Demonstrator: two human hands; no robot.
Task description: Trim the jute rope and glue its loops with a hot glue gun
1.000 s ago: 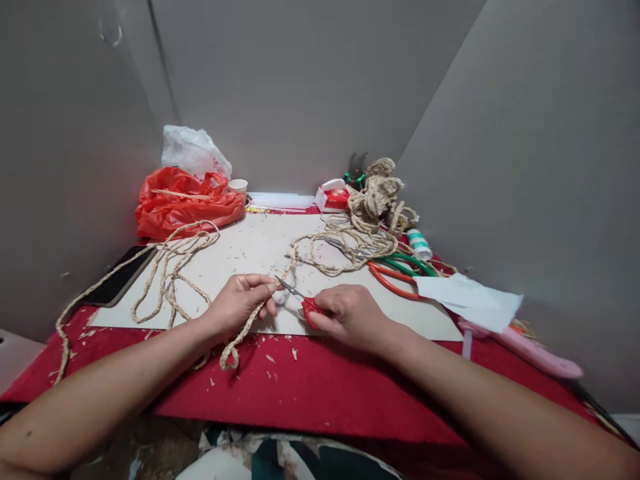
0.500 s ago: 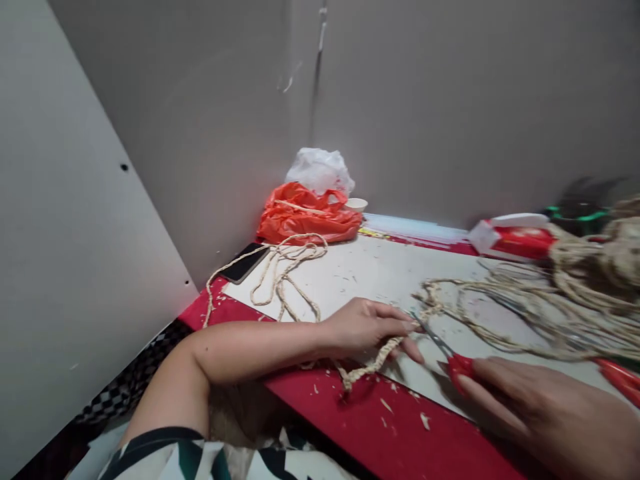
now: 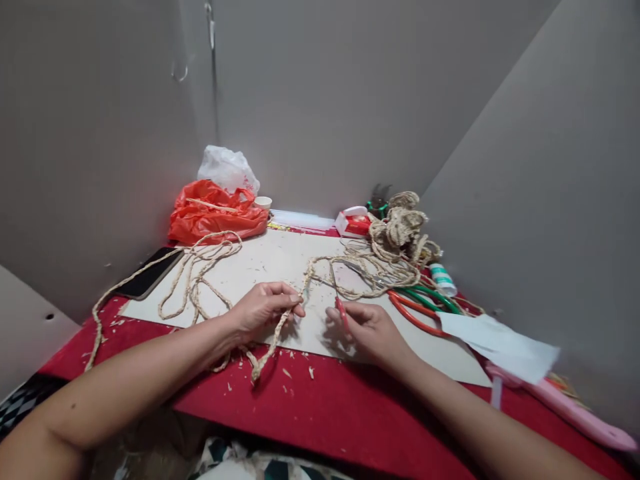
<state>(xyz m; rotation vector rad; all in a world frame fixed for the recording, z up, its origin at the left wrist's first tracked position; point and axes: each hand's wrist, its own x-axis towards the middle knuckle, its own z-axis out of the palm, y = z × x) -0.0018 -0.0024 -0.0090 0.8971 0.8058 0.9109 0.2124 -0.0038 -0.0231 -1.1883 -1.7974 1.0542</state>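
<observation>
My left hand (image 3: 270, 308) pinches a braided straw-coloured rope (image 3: 274, 341) between thumb and fingers. One length of it runs up and away from the fingertips, and a bent part hangs toward the table's front edge. Scissors with red handles (image 3: 342, 315) are in my right hand (image 3: 373, 330), their thin metal blades pointing away from me, a short way right of the rope. Whether the blades are apart is too small to tell. More thin rope (image 3: 193, 283) lies in loose loops to the left of my left hand.
A white board (image 3: 280, 257) lies on the red tabletop (image 3: 320, 393), with fibre scraps about. At the back left sit a red plastic bag (image 3: 215, 213) and a phone (image 3: 150, 273). On the right are rope bundles (image 3: 400, 227), orange-handled tool (image 3: 415, 317), paper (image 3: 500, 347) and a pink tool (image 3: 575, 407).
My view has swung to the right. The scissors have moved away from the rope at my left fingertips and now point more straight ahead. My left hand keeps hold of the rope.
</observation>
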